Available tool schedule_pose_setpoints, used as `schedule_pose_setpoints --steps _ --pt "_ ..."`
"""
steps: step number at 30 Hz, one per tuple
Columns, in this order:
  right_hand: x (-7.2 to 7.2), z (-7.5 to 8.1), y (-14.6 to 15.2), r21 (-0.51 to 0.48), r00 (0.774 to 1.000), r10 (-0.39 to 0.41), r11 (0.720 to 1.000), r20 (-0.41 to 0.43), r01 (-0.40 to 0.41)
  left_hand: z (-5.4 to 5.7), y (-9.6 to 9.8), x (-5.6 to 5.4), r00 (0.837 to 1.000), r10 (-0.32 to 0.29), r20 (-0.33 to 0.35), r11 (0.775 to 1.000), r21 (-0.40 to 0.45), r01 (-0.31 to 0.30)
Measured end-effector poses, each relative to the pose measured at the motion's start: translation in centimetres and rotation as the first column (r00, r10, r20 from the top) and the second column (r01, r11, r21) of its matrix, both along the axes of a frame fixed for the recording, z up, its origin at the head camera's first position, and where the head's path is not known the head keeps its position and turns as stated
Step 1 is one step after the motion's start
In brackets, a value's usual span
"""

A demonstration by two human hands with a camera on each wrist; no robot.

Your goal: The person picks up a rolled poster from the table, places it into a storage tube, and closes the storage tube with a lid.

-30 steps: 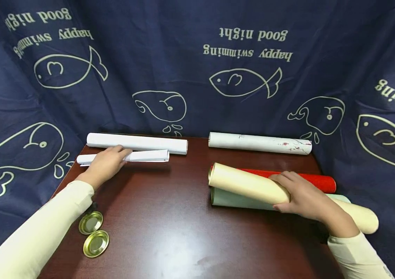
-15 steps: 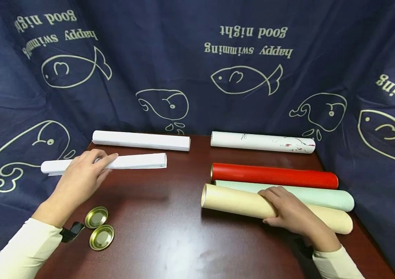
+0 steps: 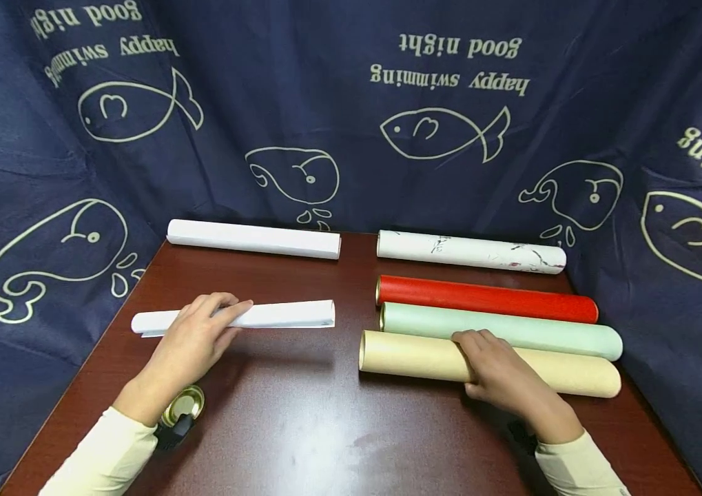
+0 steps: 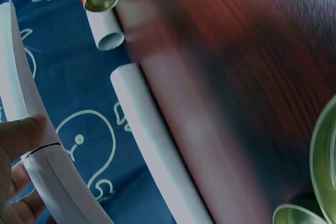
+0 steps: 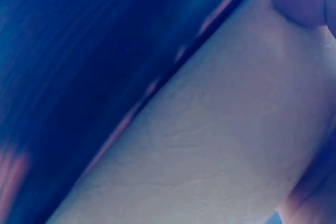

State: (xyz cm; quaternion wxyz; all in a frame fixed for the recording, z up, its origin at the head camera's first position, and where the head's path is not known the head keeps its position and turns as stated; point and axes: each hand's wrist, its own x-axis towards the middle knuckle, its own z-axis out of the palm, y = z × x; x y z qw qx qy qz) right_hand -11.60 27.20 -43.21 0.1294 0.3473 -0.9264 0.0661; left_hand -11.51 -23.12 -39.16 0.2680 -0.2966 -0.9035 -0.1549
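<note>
My left hand grips a slim roll of white paper by its middle, raised over the left part of the table with its shadow below. In the left wrist view my thumb presses on the paper roll, whose loose edge shows. My right hand holds a cream cardboard tube from above, fingers over the far side and thumb on the near side. The tube lies alongside a mint green tube, with a red tube behind that. The right wrist view is filled by the cream tube.
Another white paper roll lies at the back left edge. A white tube with a painted branch pattern lies at the back right. A gold metal lid sits partly hidden by my left wrist. Dark blue cloth surrounds the brown table.
My left hand has brought the slim paper roll away from the back roll, toward me. My right hand has lowered the cream tube from across the others to the near side of the green tube.
</note>
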Motion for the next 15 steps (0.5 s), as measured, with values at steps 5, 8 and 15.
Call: schedule_pose_setpoints --steps 5,8,15 --pt "-0.6 0.0 0.3 -0.031 0.999 0.021 0.999 -0.033 -0.022 0.0 0.9 -0.3 1.000 -0.024 0.011 1.000 -0.007 0.024" --pt "-0.6 0.0 0.3 -0.047 0.999 0.009 0.999 -0.033 -0.011 -0.3 1.2 -0.3 0.999 -0.031 0.020 0.999 -0.015 0.031" --pt "-0.6 -0.3 0.4 -0.070 0.999 -0.050 0.996 -0.019 0.049 -1.2 1.9 -0.3 0.998 -0.059 0.028 0.998 -0.003 0.059"
